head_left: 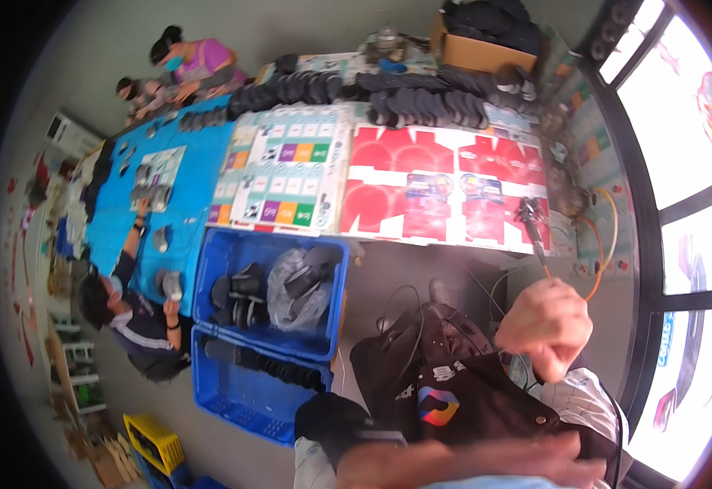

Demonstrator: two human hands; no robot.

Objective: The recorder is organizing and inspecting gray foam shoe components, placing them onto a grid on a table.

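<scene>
My right hand [545, 326] is closed in a fist at the right, in front of the table's near edge. A dark metal tool with a slim body [533, 224] reaches from the top of that fist up over the table. At the fist, the tool's lower end meets an orange hose [599, 265], which comes out again on the hand's right and loops upward. The hand seems wrapped round the hose there. Along the bottom edge, my left hand [470, 463] stretches rightward across my body, smeared by motion. Its fingers are unclear, and I cannot see anything in it.
Red printed sheets [388, 155] cover the near table. Rows of dark curved pieces [429, 107] line its back. Blue crates [270, 354] with black parts stand left of me. A co-worker [140, 318] sits at the blue table [197, 171]; two other people work farther back. Windows [698, 236] flank my right.
</scene>
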